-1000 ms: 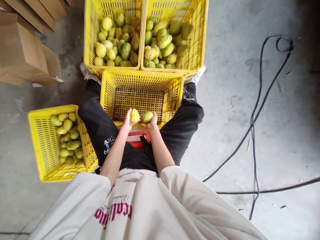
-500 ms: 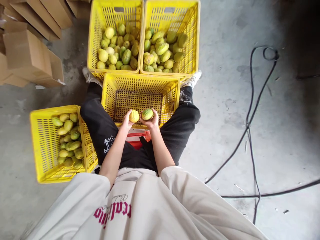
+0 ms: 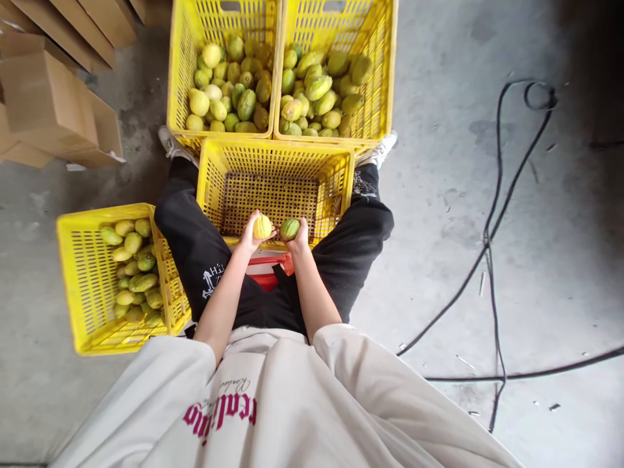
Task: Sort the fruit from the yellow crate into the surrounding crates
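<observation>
My left hand (image 3: 249, 234) is closed around a yellow, faintly striped melon-like fruit (image 3: 262, 227). In my right hand (image 3: 301, 238) sits a greener, striped melon-like fruit (image 3: 289, 229). The two hands are close together, with a small gap between the fruits. Both are over the near rim of a yellow plastic crate (image 3: 273, 148) between my knees. Its perforated base shows, and I see no fruit on it.
Two yellow crates, one at left (image 3: 171, 78) and one at right (image 3: 390, 78), stand beyond, holding green-yellow fruits. Another fruit crate (image 3: 73, 279) is by my left leg. Cardboard boxes (image 3: 53, 97) lie far left; a black cable (image 3: 487, 240) crosses the floor at right.
Both fruits have been turned slightly in my hands, so their stripes face differently. My right hand has shifted a little downward. The view has moved slightly.
</observation>
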Motion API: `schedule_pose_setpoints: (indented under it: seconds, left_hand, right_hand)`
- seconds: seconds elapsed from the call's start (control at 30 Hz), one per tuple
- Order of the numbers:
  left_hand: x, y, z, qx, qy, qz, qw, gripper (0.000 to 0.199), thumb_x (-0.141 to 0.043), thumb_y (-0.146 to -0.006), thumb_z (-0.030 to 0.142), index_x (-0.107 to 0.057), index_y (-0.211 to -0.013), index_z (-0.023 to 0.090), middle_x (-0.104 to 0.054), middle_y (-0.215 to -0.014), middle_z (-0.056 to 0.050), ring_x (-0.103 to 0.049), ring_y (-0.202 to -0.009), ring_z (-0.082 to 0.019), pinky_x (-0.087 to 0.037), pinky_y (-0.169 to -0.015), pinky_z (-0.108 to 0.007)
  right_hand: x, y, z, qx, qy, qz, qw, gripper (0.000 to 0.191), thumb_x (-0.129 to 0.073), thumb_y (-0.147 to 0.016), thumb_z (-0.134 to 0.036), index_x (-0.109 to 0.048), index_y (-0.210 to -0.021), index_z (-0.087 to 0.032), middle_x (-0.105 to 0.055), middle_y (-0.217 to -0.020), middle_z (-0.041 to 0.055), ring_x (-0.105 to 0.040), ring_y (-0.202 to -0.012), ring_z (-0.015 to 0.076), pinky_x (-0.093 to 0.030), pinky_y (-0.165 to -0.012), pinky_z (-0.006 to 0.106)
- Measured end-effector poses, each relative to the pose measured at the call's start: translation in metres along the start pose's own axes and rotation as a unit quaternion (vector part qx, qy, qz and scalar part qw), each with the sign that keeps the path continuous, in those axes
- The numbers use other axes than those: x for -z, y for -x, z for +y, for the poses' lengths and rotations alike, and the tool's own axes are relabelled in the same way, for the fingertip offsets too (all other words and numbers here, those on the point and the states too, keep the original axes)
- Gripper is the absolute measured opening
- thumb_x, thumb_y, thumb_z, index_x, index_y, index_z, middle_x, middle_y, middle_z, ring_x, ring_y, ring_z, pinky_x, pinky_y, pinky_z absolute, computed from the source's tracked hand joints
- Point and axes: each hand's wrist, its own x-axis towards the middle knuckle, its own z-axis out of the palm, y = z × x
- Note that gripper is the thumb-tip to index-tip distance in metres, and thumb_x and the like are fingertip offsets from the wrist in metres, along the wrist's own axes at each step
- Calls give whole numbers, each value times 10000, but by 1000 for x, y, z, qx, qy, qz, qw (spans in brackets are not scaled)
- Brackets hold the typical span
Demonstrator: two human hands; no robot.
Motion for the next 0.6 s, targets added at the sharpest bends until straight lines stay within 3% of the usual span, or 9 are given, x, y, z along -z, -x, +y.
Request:
schedule_pose_setpoints:
  seconds: [0.13,0.27,0.5,0.6]
  left_hand:
    - [-3,0,2,23,8,8,1000,385,-788,-1247,563,-783,-1046,234,-795,-797,-19,-821,-721,-179,-798,-977,-357]
    - [-5,1,3,42,12,22,999,404,-837,-1218,607,-819,-1122,215,-798,-801,-22,-831,-707,-198,-804,-947,-373]
    - [-4,-1,0,56,22,21,998,358,-671,-1310,467,-833,-1114,215,-790,-785,-62,-916,-863,-281,-795,-1057,-419]
    - [-3,-3,0,40,24,28,999,336,-685,-1302,440,-819,-1093,214,-801,-803,-58,-891,-811,-257,-779,-1032,-399]
  right_hand:
    - [-7,6,0,-22,-13,69,997,395,-535,-1251,-374,-620,-876,-285,-665,-645,14,-716,-593,217,-600,-534,262]
    - [-9,6,0,-33,-18,66,997,379,-505,-1234,-345,-643,-887,-287,-666,-644,24,-709,-597,237,-584,-524,284]
    - [-10,5,-3,-91,-50,54,993,395,-473,-1266,-355,-674,-935,-279,-669,-674,11,-674,-591,221,-577,-541,269]
    - [-10,10,-6,-103,-56,26,993,356,-514,-1275,-350,-695,-981,-266,-725,-739,13,-693,-610,206,-568,-536,259]
